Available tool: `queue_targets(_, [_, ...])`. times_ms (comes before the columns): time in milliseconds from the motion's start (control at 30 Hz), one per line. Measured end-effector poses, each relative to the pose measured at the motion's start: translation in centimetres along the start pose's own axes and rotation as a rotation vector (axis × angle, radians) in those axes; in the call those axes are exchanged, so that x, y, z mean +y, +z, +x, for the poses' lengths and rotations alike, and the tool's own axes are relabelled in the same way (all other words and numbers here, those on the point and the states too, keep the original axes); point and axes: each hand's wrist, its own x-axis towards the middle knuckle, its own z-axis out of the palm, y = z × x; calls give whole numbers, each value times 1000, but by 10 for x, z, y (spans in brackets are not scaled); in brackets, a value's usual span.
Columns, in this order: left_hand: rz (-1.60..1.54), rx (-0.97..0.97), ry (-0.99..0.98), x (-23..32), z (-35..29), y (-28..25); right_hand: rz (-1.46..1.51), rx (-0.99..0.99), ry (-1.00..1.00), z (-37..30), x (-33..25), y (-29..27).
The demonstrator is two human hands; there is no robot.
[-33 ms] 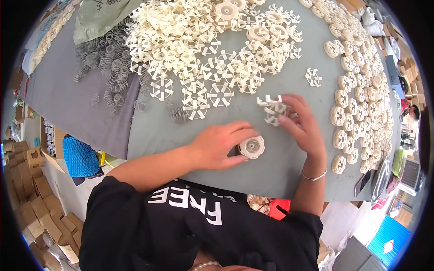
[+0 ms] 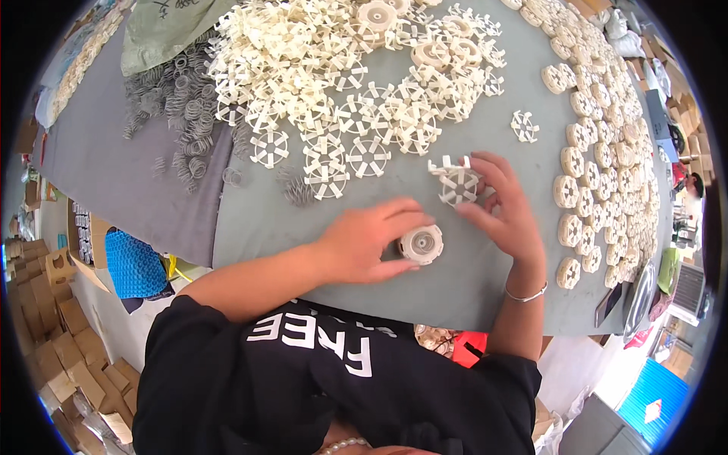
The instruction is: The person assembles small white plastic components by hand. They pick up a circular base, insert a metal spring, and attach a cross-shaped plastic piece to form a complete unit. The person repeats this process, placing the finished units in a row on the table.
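On the grey-green cloth, my left hand (image 2: 371, 241) curls its thumb and fingers around a round cream plastic housing (image 2: 422, 245), whose hollow, ringed face points up. To the right and a little farther off, my right hand (image 2: 506, 206) pinches cream spoked plastic rings (image 2: 459, 187) between thumb and fingers. They appear to be two, one tilted behind the other, held just above or against the cloth; I cannot tell which. A single loose spoked ring (image 2: 524, 127) lies beyond my right hand.
A big heap of spoked rings (image 2: 284, 64) covers the far middle, with more round housings (image 2: 377, 15) among them. Dark coil springs (image 2: 196, 114) are piled at the far left beside a green bag (image 2: 171, 34). Assembled round pieces (image 2: 603, 159) line the right side. A phone (image 2: 607, 305) lies at the right edge.
The spoked rings in my right hand have turned slightly, with the fingers shifting around them. My left hand and the housing stay almost where they were.
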Motion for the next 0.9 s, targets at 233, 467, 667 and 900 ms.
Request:
queue_targets(233, [79,271,-46,5,44,-14,-295,11,-411,7,-1,17])
queue_targets(467, [-524,105,-412,-7,56,-2,-284,86,-383,3,-13,31])
queue_targets(667, [-844,149,-434,7,54,-16,-244,197,-606,7,-7,30])
queue_targets(900, [-25,221,-338,-9,42,-33,-317,143,-438,7,-2,9])
